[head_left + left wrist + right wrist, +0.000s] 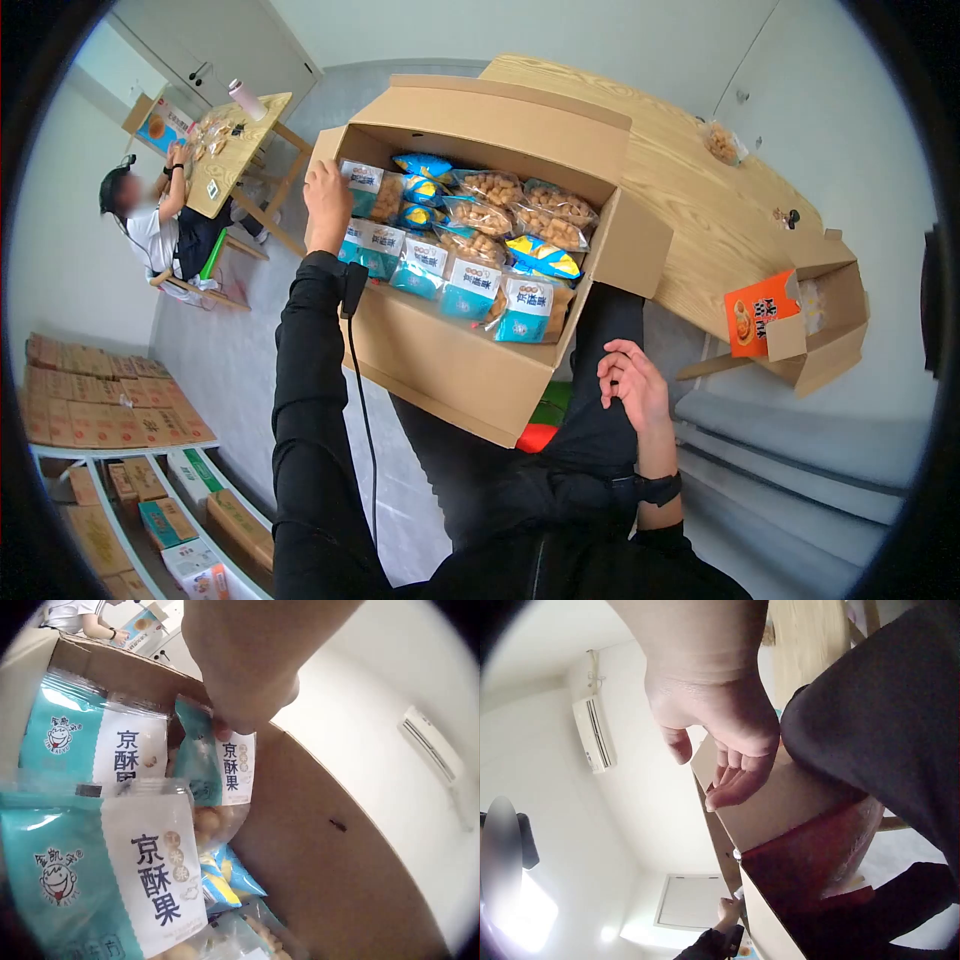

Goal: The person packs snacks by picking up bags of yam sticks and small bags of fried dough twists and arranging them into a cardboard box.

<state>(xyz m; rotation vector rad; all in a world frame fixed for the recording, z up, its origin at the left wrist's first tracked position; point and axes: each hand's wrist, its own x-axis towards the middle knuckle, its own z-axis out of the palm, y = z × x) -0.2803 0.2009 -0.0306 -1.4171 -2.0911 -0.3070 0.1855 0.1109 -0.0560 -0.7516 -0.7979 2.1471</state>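
A cardboard box lies open across the person's lap, filled with snack bags. At its far left corner the left hand pinches the edge of a teal-and-white snack bag; most of its fingertips are hidden in the left wrist view. Several more teal-and-white snack bags stand along the near side, with clear bags of brown pieces and blue-and-yellow packets among them. The right hand hangs over the right leg, beside the box, its fingers loosely curled around nothing.
A wooden table carries a clear snack bag and a smaller open carton at right. Another person sits at a second table. Stacked flat cartons and a shelf of boxes are at lower left.
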